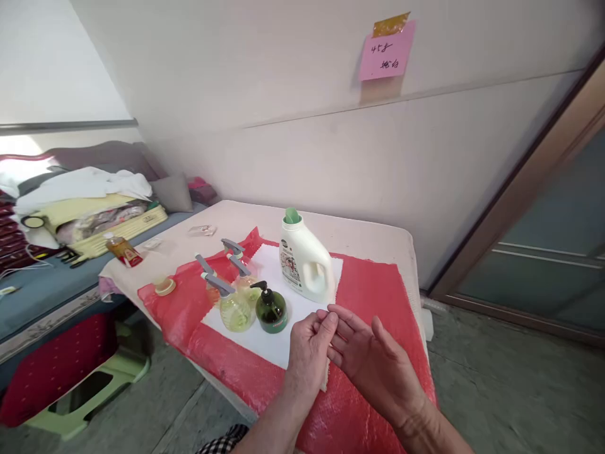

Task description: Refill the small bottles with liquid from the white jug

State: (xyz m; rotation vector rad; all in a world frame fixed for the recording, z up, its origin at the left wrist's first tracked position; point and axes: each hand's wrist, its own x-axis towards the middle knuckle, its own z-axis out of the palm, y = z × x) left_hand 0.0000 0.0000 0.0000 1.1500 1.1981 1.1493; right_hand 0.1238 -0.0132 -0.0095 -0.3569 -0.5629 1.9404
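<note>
My left hand (309, 343) is closed, its thumb pressed against its curled fingers; what it grips, if anything, is hidden. Its thumb meets the fingertips of my right hand (373, 366), which is open with the palm turned up and its fingers a little bent. Just beyond both hands stands a white detergent jug (305, 258), uncapped, with a green spout (292, 215) in its mouth. Left of my hands is a dark green pump bottle (271, 312). Beside it are several clear spray bottles with grey trigger heads, the nearest spray bottle (235, 312) holding yellowish liquid.
A white cloth (265, 350) lies over red plastic sheeting (373, 290) on the table (359, 230). A round cream cap (165, 287) rests at the left, near a bottle of amber liquid (123, 249). A red-topped green stool (70, 372) stands left; a wall rises behind the table.
</note>
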